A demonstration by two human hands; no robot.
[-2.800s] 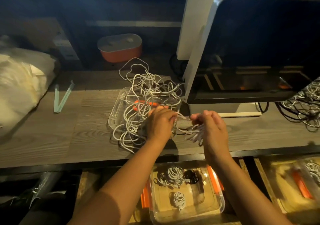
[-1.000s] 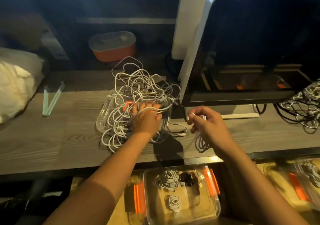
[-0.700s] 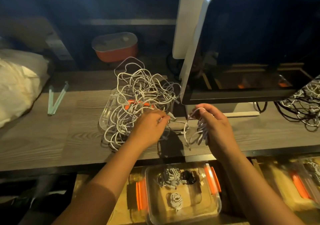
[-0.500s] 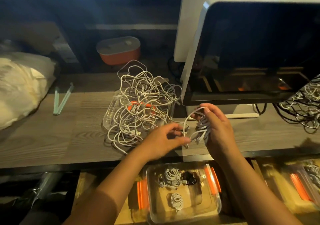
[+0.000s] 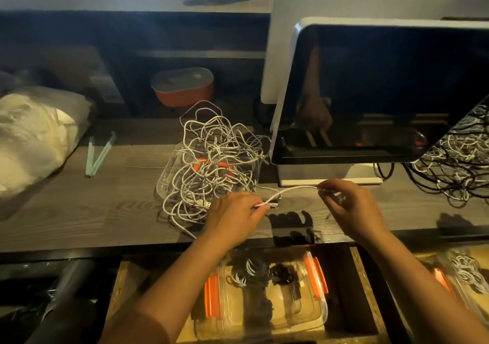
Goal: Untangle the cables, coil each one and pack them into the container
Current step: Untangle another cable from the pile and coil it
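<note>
A tangle of white cables [image 5: 211, 164] is heaped on a clear lid with orange clips on the wooden desk [image 5: 79, 211]. My left hand [image 5: 232, 219] pinches the plug end of one white cable [image 5: 291, 189]. My right hand [image 5: 352, 209] grips the same cable's other part, with loops bunched in its fingers. The cable stretches between both hands above the desk. Below the desk edge a clear container [image 5: 267, 298] with orange clips holds two or three coiled cables, white and black.
A monitor [image 5: 383, 92] stands right behind my hands. Another tangle of black and white cables [image 5: 457, 169] lies at the far right. An orange box [image 5: 182, 87], a white bag [image 5: 31, 134] and green sticks [image 5: 99, 153] sit left. A second container [image 5: 463, 277] is at the lower right.
My left hand left the pile and took the cable's plug end. The hands have moved apart, drawing the cable out straight between them.
</note>
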